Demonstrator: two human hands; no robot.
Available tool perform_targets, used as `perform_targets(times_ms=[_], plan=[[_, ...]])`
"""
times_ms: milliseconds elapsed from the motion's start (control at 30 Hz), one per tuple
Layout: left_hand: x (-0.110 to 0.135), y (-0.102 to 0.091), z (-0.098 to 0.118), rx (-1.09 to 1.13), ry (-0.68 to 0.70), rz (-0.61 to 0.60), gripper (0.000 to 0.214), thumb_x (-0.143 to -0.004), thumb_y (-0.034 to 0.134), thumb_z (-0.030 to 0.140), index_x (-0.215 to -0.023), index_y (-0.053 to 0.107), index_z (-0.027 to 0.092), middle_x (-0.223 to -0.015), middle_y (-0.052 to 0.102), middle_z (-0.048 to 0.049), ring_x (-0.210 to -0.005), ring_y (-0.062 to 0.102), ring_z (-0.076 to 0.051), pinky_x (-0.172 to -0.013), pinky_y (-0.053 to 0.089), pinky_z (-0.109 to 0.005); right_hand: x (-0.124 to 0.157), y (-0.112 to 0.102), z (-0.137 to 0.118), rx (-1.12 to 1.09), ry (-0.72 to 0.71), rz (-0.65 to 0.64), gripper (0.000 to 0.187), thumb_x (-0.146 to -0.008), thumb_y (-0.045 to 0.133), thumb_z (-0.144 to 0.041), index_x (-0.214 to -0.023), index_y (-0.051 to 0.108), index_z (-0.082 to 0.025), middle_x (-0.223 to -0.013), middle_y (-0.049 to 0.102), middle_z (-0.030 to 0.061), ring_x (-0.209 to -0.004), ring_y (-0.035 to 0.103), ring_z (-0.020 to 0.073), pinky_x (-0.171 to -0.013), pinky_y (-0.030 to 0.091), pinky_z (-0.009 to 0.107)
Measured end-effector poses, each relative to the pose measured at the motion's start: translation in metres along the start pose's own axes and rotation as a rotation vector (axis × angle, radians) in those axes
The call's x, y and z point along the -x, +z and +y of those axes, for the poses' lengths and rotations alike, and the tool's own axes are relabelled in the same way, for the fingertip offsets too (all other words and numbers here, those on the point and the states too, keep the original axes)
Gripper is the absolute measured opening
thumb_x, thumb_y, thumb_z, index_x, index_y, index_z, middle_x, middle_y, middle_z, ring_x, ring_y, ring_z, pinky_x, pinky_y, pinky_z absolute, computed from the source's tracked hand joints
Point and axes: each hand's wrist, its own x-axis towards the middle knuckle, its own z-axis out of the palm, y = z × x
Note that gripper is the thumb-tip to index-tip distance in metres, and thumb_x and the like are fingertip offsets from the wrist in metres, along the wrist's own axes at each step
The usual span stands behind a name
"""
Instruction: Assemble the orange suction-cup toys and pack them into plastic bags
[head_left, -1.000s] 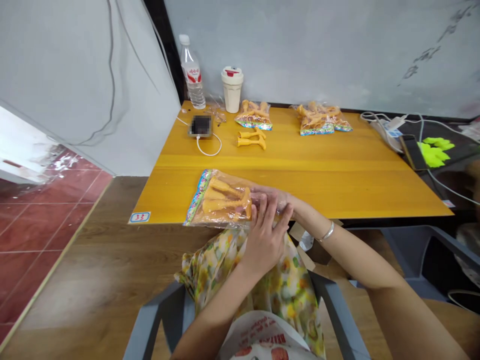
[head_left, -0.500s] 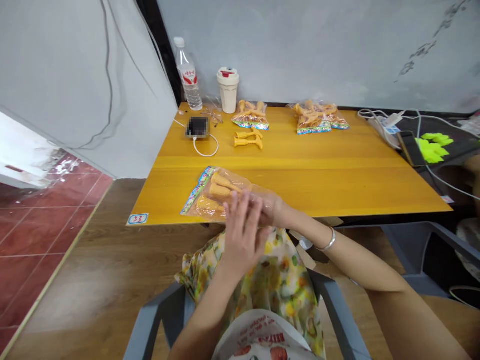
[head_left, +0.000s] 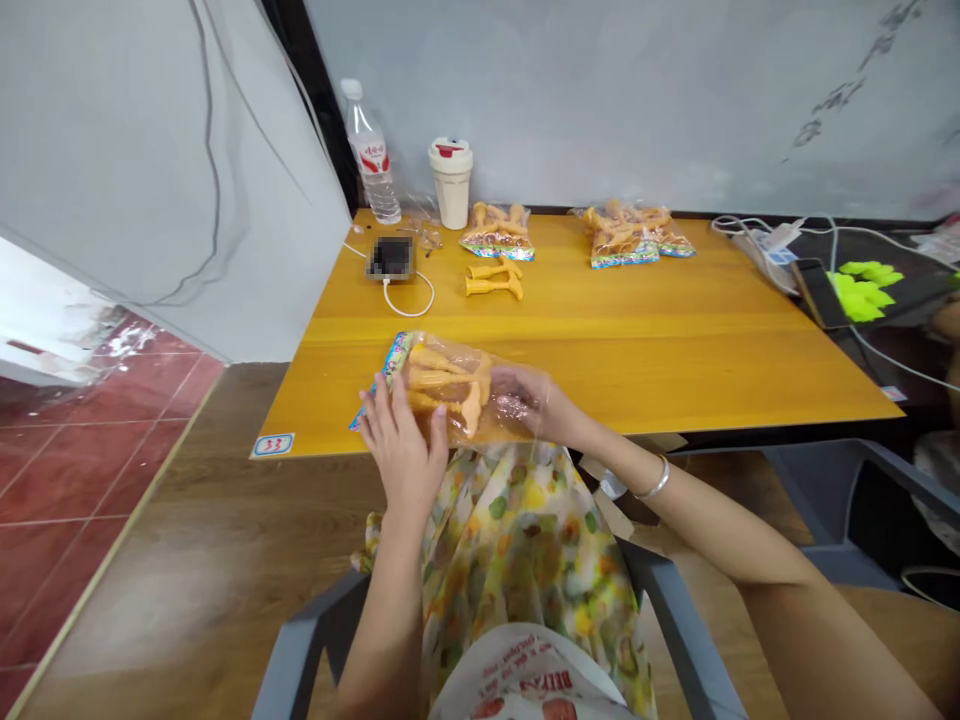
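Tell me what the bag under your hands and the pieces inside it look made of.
The bag looks like thin clear plastic film: glossy, wrinkled, see-through, with a printed colour strip at one end. The orange pieces look like moulded plastic, smooth and uniform, possibly rubbery.

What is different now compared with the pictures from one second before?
The left hand slid leftward, away from the right hand, and now lies on the near left part of the plastic bag of orange toys. The right hand stayed at the bag's open end. The bag remains at the table edge.
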Motion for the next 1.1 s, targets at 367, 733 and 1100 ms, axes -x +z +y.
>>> perform_targets(times_ms=[367, 733, 1100], plan=[[-0.018, -0.012, -0.020, 0.089, -0.011, 0.050, 0.073, -0.098, 0.050, 0.050, -0.156, 0.033, 0.010, -0.160, 0.040, -0.0251, -0.152, 0.035, -0.034, -0.124, 0.029, -0.053, -0.006, 0.004, -0.005, -0.050, 0.070, -0.036, 0.037, -0.100, 0.052, -0.047, -0.123, 0.061, -0.021, -0.116, 0.070, 0.0094, -0.098, 0.069, 0.0186, -0.091, 0.057, 0.036], [-0.048, -0.026, 0.003, -0.107, 0.257, -0.113, 0.064, -0.101, 0.042, 0.050, -0.155, 0.040, 0.016, -0.161, 0.041, -0.0176, -0.154, 0.031, -0.034, -0.126, 0.020, -0.059, -0.037, 0.000, 0.010, 0.141, -0.035, -0.135, 0.032, -0.100, 0.048, -0.036, -0.126, 0.062, -0.022, -0.137, 0.065, 0.0120, -0.130, 0.058, 0.0231, -0.113, 0.045, 0.046], [-0.069, 0.009, 0.009, -0.323, 0.364, -0.320, 0.056, -0.104, 0.029, 0.044, -0.151, 0.051, 0.021, -0.156, 0.050, -0.0128, -0.153, 0.030, -0.042, -0.121, 0.020, -0.069, -0.092, -0.097, 0.003, 0.684, 0.343, -0.065, 0.034, -0.097, 0.049, -0.035, -0.089, 0.075, -0.015, -0.086, 0.076, 0.0083, -0.077, 0.065, 0.0197, -0.077, 0.048, 0.032]])
